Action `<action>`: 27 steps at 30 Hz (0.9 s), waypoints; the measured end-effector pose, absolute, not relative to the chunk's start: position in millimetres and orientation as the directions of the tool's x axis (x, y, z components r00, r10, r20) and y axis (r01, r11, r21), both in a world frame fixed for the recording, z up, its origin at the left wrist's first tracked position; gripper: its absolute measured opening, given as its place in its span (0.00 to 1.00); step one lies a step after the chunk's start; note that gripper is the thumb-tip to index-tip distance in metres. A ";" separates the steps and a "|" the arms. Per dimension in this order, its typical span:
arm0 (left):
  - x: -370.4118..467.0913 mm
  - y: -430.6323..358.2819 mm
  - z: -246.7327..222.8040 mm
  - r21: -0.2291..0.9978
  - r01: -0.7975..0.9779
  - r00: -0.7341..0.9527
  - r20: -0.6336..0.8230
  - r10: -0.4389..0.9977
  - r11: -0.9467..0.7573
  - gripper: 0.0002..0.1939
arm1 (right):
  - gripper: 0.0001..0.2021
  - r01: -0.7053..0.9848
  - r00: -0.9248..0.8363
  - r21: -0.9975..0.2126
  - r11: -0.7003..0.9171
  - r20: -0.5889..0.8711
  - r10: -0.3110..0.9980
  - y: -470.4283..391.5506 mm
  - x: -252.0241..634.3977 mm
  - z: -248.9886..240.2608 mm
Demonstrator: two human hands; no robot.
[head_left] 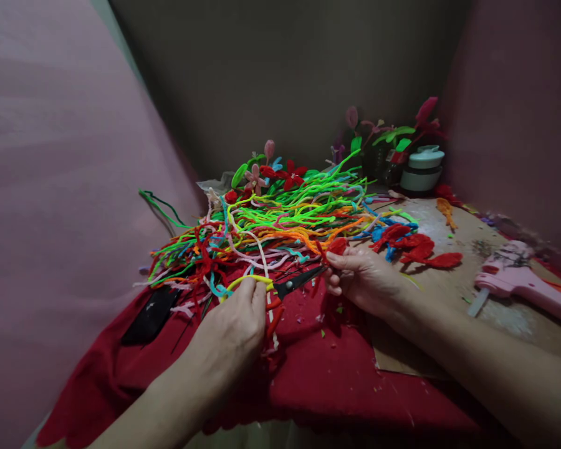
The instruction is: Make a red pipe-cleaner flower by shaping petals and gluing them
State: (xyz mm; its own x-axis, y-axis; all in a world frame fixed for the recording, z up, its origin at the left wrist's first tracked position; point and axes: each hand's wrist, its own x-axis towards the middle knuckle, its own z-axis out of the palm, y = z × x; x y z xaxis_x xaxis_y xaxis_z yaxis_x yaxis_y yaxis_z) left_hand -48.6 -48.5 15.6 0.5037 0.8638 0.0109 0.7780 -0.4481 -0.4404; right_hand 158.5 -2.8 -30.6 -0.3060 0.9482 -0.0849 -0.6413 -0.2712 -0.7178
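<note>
My left hand [243, 318] is closed around the yellow and red handles of the scissors [290, 285], whose dark blades point right. At the blade tips, my right hand [359, 277] pinches a red fuzzy piece [337, 246] between thumb and fingers. The blade tips meet the lower part of the red piece, partly hidden by the fingers. Behind both hands spreads a heap of coloured pipe cleaners [285, 212], mostly green, orange, red and white. Several red fuzzy petals [418, 248] lie right of my right hand.
A pink glue gun [518, 277] rests on cardboard [402, 355] at the right. A black phone-like object [150, 317] lies left on the red cloth [322, 386]. Behind stand a lidded pale container [422, 168] and fuzzy flowers [292, 176]. Small scraps dot the cloth.
</note>
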 end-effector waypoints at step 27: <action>-48.9 -51.1 23.1 -0.470 0.740 0.523 -0.046 0.851 -0.481 0.19 | 0.10 -0.565 -0.488 -0.700 -0.436 -0.143 0.861 -4.4 162.7 -29.5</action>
State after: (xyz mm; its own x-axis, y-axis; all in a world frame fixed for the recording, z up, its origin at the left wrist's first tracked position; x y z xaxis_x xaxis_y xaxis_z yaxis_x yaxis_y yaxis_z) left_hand -48.9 -51.1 23.1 0.5235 0.8508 -0.0462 0.7401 -0.4809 -0.4700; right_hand 162.7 -4.4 -29.5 -0.4875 0.8614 -0.1425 -0.5652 -0.4358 -0.7005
